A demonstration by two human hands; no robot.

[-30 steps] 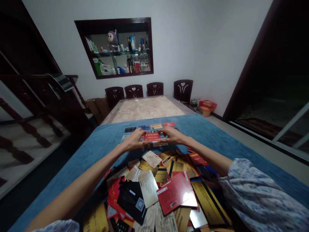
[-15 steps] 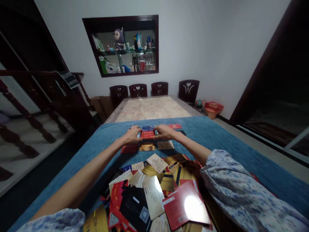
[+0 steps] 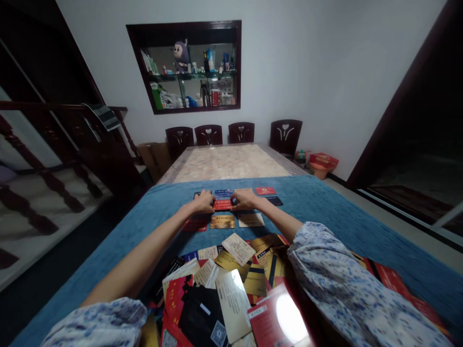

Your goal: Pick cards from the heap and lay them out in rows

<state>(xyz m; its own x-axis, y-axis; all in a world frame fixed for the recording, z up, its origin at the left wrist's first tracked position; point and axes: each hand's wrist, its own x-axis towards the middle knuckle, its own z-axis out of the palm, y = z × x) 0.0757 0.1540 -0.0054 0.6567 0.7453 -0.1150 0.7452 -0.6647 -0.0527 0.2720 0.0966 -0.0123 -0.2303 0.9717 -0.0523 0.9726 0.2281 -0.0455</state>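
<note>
My left hand and my right hand grip a red card by its opposite ends, low over the blue cloth. Around it lie rows of cards. Behind are a blue card and another red card. A dark card is right of my right hand. Nearer me lie a gold card, a cream card and a dark red card, the last partly hidden by my left arm. My fingertips are small and partly hidden.
A heap of mixed cards lies between my forearms on the blue cloth. More red cards show beyond my right sleeve. Dark chairs stand at the table's far end. A railing is at left.
My right hand has shifted slightly left and my left hand slightly right along the red card. A cream card behind my right hand now shows. The view has moved a little.
</note>
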